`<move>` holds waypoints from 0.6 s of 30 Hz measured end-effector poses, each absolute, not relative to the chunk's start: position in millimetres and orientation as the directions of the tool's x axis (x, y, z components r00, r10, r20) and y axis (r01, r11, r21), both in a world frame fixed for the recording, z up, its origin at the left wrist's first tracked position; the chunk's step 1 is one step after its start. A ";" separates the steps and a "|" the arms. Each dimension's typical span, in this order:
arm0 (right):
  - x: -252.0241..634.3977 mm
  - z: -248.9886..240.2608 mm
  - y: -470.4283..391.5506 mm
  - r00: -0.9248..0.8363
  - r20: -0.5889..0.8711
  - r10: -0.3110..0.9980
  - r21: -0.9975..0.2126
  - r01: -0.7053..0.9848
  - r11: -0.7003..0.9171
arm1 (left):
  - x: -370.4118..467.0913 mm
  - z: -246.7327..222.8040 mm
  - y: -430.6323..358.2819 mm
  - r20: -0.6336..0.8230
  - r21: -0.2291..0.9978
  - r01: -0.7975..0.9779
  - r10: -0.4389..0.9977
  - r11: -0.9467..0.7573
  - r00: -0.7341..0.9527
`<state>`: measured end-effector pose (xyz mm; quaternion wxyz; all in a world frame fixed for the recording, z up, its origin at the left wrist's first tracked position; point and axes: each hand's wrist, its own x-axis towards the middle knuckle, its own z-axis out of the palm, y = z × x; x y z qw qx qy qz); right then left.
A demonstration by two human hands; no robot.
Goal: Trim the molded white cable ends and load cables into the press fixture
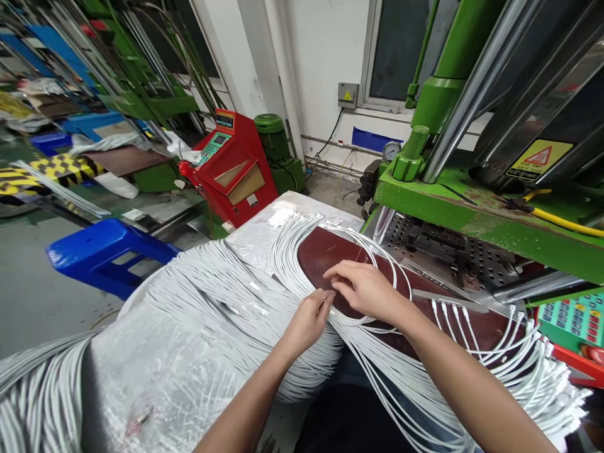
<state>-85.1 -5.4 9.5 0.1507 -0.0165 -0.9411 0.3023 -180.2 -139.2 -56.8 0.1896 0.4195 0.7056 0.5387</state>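
Note:
My left hand (311, 318) is closed, thumb and forefinger pinched together over a bundle of white cables (287, 267); anything between the fingertips is too small to make out. Just to its right, my right hand (363, 288) hovers over a dark red-brown board (316, 251), its fingers bent but apart, with nothing visible in them. The cables loop around the board's left side and run past both hands toward my lap. At the lower right, many white cable ends with connectors (542, 371) fan out over the board's edge.
A scuffed grey table (155, 371) carries more cable bundles (42, 390). To the right stands a green press (495, 220) with a perforated plate and a hot-surface label. Beyond the table are a red control cabinet (243, 170) and a blue stool (108, 251).

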 end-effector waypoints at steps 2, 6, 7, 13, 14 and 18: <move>-84.4 0.7 -0.2 -0.965 0.212 0.152 -0.537 0.015 0.843 | -182.0 -54.2 -140.6 0.174 0.920 0.386 0.818 0.063 -0.548; -91.0 -22.9 2.8 -0.972 0.150 0.180 -0.584 0.060 0.810 | -184.6 -49.0 -144.0 0.151 0.927 0.371 0.852 0.054 -0.501; -92.4 -27.2 3.5 -0.966 0.129 0.223 -0.632 0.093 0.770 | -185.2 -48.4 -144.7 0.141 0.932 0.358 0.854 0.055 -0.500; -83.0 -29.4 6.2 -0.937 -0.195 0.291 -0.782 0.328 0.530 | -191.4 -52.0 -146.5 -0.108 0.975 0.110 0.841 0.194 -0.530; -80.2 -28.6 3.8 -0.953 -0.092 0.287 -0.732 0.260 0.630 | -192.8 -52.9 -145.9 -0.138 0.975 0.076 0.839 0.208 -0.527; -76.6 -30.9 -10.8 -0.987 0.137 0.085 -0.282 0.044 0.959 | -197.7 -54.1 -143.3 -0.185 0.975 0.015 0.852 0.220 -0.489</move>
